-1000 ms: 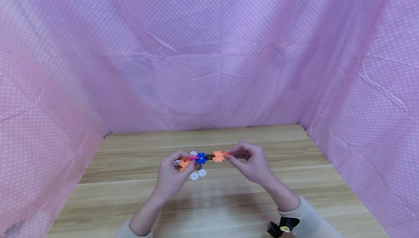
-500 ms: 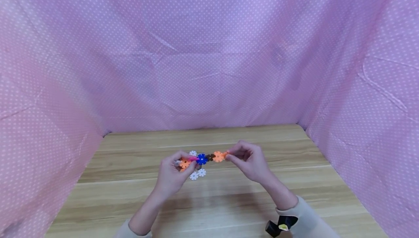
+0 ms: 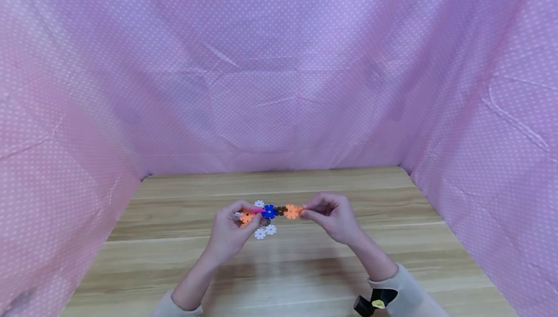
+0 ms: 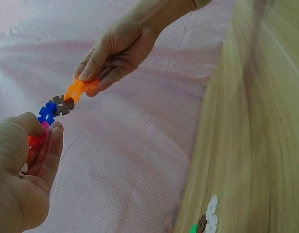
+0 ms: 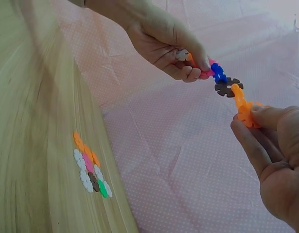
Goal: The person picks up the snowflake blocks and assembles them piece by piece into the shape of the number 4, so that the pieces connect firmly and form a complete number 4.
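A short chain of slotted plastic snowflake discs stretches between my two hands, raised above the table. My left hand (image 3: 231,234) pinches its pink disc (image 5: 206,74) between thumb and fingers. Beside that comes a blue disc (image 3: 269,211), then a brown disc (image 4: 62,105), then an orange disc (image 3: 291,211). At the other end my right hand (image 3: 333,218) pinches a second orange disc (image 5: 247,119), set at an angle to the first. A white disc (image 5: 182,55) and some orange show by my left palm, partly hidden by the fingers.
On the wooden table (image 3: 305,278) below lie several loose discs, including white (image 3: 271,230), green (image 5: 102,188) and orange (image 5: 79,141) ones. My left hand partly hides them in the head view. Pink dotted cloth (image 3: 279,89) walls the back and sides.
My right hand and its end of the chain have dipped slightly. Both hands keep the same hold, and the loose discs lie as before.
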Motion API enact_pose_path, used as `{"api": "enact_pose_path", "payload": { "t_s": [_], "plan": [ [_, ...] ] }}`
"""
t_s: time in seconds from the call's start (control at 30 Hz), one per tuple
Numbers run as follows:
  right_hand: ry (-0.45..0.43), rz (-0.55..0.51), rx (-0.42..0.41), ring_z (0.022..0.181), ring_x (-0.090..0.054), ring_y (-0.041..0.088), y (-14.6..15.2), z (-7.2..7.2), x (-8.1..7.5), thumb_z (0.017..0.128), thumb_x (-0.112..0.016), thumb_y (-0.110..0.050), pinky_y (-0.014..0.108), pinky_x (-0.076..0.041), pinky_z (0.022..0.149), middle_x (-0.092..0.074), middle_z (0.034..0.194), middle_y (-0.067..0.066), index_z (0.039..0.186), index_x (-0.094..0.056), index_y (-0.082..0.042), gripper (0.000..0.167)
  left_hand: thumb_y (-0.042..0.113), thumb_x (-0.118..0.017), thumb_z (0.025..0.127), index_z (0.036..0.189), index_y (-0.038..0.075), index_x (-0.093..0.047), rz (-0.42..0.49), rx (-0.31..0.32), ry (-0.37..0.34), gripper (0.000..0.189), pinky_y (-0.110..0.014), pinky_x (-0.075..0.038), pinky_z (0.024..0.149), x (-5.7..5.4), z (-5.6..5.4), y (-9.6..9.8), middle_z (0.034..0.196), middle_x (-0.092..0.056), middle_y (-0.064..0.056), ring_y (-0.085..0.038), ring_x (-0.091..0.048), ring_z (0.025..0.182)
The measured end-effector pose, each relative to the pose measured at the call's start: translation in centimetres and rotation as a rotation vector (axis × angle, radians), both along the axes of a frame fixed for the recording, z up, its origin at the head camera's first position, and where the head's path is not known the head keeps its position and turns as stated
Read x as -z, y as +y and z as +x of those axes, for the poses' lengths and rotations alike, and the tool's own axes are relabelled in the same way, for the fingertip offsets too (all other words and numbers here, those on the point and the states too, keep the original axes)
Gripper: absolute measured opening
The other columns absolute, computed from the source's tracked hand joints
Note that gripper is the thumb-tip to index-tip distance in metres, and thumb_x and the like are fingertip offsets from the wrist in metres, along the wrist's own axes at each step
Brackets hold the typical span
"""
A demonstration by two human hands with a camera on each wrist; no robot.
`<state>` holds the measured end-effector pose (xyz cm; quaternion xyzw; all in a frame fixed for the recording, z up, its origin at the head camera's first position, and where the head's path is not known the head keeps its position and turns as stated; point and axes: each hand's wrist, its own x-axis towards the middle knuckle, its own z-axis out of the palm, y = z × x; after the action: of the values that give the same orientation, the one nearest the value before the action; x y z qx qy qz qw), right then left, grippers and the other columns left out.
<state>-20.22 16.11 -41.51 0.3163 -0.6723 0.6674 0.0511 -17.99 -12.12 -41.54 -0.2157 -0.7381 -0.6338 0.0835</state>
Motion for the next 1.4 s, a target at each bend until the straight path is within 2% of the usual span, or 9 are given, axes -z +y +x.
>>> {"api": "enact_pose_path", "payload": {
  "t_s": [0.17, 0.37, 0.6, 0.77, 0.9, 1.03, 1.23, 1.3, 1.4],
  "plan": [
    [0.002, -0.015, -0.03, 0.086, -0.081, 0.013, 0.0, 0.1, 0.2, 0.09, -0.074, 0.015, 0.039, -0.07, 0.075, -0.079, 0.092, 0.021, 0.095, -0.067, 0.017, 0.009, -0.003, -0.076, 0.095, 0.096, 0.006, -0.073, -0.03, 0.01, 0.027, 0.01, -0.029, -0.064, 0.05, -0.1, 0.0, -0.1, 0.096, -0.08, -0.016, -0.01, -0.079, 0.076],
    [0.04, -0.031, -0.036, 0.086, -0.08, 0.01, 0.1, 0.1, 0.4, 0.09, -0.074, 0.015, 0.038, -0.07, 0.074, -0.08, 0.092, 0.013, 0.095, -0.067, 0.017, 0.009, -0.005, -0.075, 0.093, 0.097, 0.003, -0.073, -0.081, 0.017, 0.079, 0.009, -0.032, -0.065, 0.052, -0.4, 0.2, -0.1, 0.096, -0.08, -0.013, -0.012, -0.077, 0.074],
    [0.098, -0.04, -0.039, 0.086, -0.081, 0.01, 0.0, 0.3, 0.5, 0.09, -0.073, 0.016, 0.04, -0.07, 0.072, -0.075, 0.089, 0.029, 0.096, -0.067, 0.015, 0.008, -0.002, -0.076, 0.094, 0.096, 0.002, -0.072, -0.094, 0.036, 0.078, 0.006, -0.025, -0.059, 0.044, -0.4, 0.2, -0.4, 0.093, -0.08, -0.013, -0.008, -0.075, 0.069],
    [0.116, -0.071, -0.017, 0.085, -0.08, 0.01, -0.3, 0.6, 0.2, 0.09, -0.073, 0.017, 0.039, -0.07, 0.071, -0.076, 0.089, 0.025, 0.094, -0.066, 0.016, 0.008, -0.007, -0.076, 0.092, 0.097, 0.006, -0.074, -0.073, 0.058, 0.074, 0.014, -0.024, -0.058, 0.043, 0.0, 0.0, -0.2, 0.091, -0.08, -0.014, -0.007, -0.075, 0.067],
    [0.145, -0.041, 0.034, 0.084, -0.08, 0.009, -0.5, 0.7, -0.4, 0.087, -0.075, 0.019, 0.038, -0.069, 0.069, -0.075, 0.088, 0.029, 0.093, -0.069, 0.012, 0.01, -0.009, -0.075, 0.092, 0.097, 0.006, -0.074, -0.014, 0.057, 0.123, 0.016, -0.032, -0.065, 0.051, 0.3, -0.3, 0.0, 0.092, -0.079, -0.018, -0.009, -0.078, 0.073],
    [0.191, -0.022, 0.08, 0.082, -0.079, 0.005, -0.5, 0.6, -0.7, 0.085, -0.075, 0.021, 0.029, -0.069, 0.066, -0.074, 0.086, 0.03, 0.092, -0.071, 0.01, 0.014, -0.011, -0.075, 0.092, 0.098, 0.004, -0.072, 0.02, 0.042, 0.172, 0.016, -0.031, -0.064, 0.049, 0.4, -0.5, 0.2, 0.092, -0.079, -0.02, -0.008, -0.078, 0.074],
    [0.238, -0.052, 0.129, 0.083, -0.078, 0.003, 0.0, 0.1, -1.7, 0.085, -0.073, 0.023, 0.019, -0.065, 0.062, -0.082, 0.092, 0.008, 0.096, -0.071, 0.014, 0.014, -0.009, -0.075, 0.091, 0.109, 0.001, -0.07, 0.044, 0.061, 0.153, 0.021, -0.025, -0.061, 0.048, 0.8, -0.5, 1.3, 0.097, -0.074, -0.021, -0.002, -0.07, 0.077],
    [0.243, -0.05, 0.155, 0.082, -0.077, 0.003, 0.1, -0.1, -2.4, 0.086, -0.073, 0.021, 0.015, -0.061, 0.058, -0.082, 0.095, -0.002, 0.099, -0.072, 0.014, 0.015, -0.007, -0.076, 0.091, 0.116, 0.002, -0.067, 0.031, 0.06, 0.13, 0.028, -0.024, -0.062, 0.052, 0.9, -0.4, 1.7, 0.103, -0.072, -0.019, -0.004, -0.067, 0.082],
    [0.249, -0.023, 0.21, 0.077, -0.074, 0.001, 0.3, -0.3, -3.4, 0.087, -0.073, 0.019, 0.013, -0.05, 0.047, -0.08, 0.095, -0.012, 0.102, -0.074, 0.012, 0.016, -0.006, -0.076, 0.092, 0.125, 0.002, -0.06, 0.034, 0.089, 0.065, 0.037, -0.026, -0.067, 0.071, 1.1, -0.1, 2.1, 0.115, -0.067, -0.017, -0.01, -0.068, 0.095]
  ]
}}
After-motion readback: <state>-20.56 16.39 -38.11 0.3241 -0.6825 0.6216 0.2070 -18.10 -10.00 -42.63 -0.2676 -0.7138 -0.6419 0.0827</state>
